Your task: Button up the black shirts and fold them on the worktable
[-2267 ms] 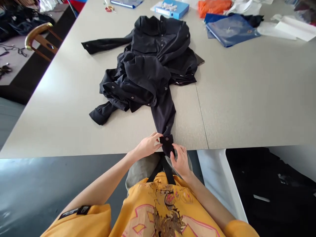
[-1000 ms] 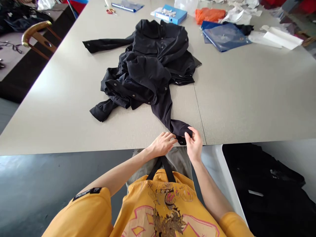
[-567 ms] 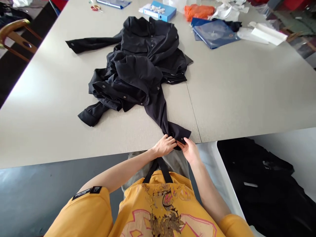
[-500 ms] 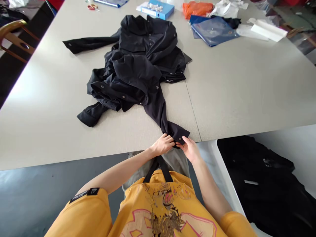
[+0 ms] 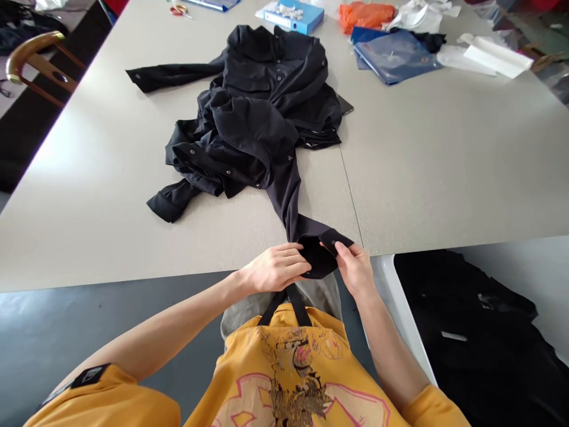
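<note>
A black jacket (image 5: 249, 127) lies crumpled on the table, one sleeve (image 5: 284, 193) stretched down to the near edge. Its cuff (image 5: 317, 258) is spread apart between my hands, so the dark inside of the opening shows. My left hand (image 5: 278, 267) grips the cuff's left side, fingers partly inside the opening. On the other side, my right hand (image 5: 353, 264) pinches the cuff's flap beside a metal snap. Another black jacket (image 5: 278, 65) with a buttoned front lies behind, partly under the nearer one.
At the back of the table (image 5: 427, 166) are a blue box (image 5: 300, 22), an orange bag (image 5: 365, 16), blue plastic folders (image 5: 398, 56), white paper (image 5: 498, 56) and scissors (image 5: 180, 10). Black clothing (image 5: 471, 332) fills a white bin (image 5: 402, 296) at lower right. A wooden chair (image 5: 40, 59) stands left.
My hands have moved apart, pulling the cuff from nearly flat into a wide opening. My left hand shifted left, my right slightly right. The view has shifted a little.
</note>
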`<state>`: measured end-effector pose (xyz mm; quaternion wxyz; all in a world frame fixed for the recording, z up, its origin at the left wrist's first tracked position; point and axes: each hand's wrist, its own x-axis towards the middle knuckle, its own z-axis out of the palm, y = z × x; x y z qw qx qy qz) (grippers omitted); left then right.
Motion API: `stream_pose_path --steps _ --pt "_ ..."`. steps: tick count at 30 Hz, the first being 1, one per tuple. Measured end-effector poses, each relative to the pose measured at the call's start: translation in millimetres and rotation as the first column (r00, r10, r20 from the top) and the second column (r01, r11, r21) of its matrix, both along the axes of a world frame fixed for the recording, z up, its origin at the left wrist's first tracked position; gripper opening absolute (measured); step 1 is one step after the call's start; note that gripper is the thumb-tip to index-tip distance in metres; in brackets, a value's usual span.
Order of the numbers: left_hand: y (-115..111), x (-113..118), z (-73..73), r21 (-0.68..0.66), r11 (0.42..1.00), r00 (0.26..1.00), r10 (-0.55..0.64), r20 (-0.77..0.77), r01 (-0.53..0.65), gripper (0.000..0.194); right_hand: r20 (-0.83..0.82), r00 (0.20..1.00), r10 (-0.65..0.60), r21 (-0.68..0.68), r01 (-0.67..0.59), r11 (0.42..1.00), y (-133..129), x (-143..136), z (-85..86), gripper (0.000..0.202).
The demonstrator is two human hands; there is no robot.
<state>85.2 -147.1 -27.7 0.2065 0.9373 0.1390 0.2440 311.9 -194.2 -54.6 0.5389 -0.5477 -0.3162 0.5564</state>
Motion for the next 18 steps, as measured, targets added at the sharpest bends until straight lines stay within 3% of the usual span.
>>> stream_pose_path --steps 1,3,6,10,18 --pt "1 0 8.2 0.032 0.999 1.0 -0.016 0.001 0.016 0.023 0.168 0.986 0.016 0.035 -0.022 0.999 -1 -3 5.4 0.033" --pt "4 2 20.0 0.099 0.995 1.0 -0.014 -0.002 0.015 0.024 0.498 0.865 0.062 0.099 -0.128 0.987 -4 -9 13.7 0.033" --pt "11 2 27.1 0.144 0.988 0.999 0.051 0.003 -0.051 0.024 0.755 0.651 0.08 0.175 -0.318 0.932 -8 -15 19.7 0.036" --pt "15 1 25.1 0.188 0.977 0.993 0.11 -0.035 -0.101 0.029 0.852 0.52 0.056 0.207 -0.434 0.877 -12 -15 22.2 0.039" --pt "13 1 17.4 0.242 0.968 0.989 0.097 -0.108 -0.068 0.035 0.895 0.436 0.09 0.199 -0.574 0.794 -21 -15 29.0 0.039"
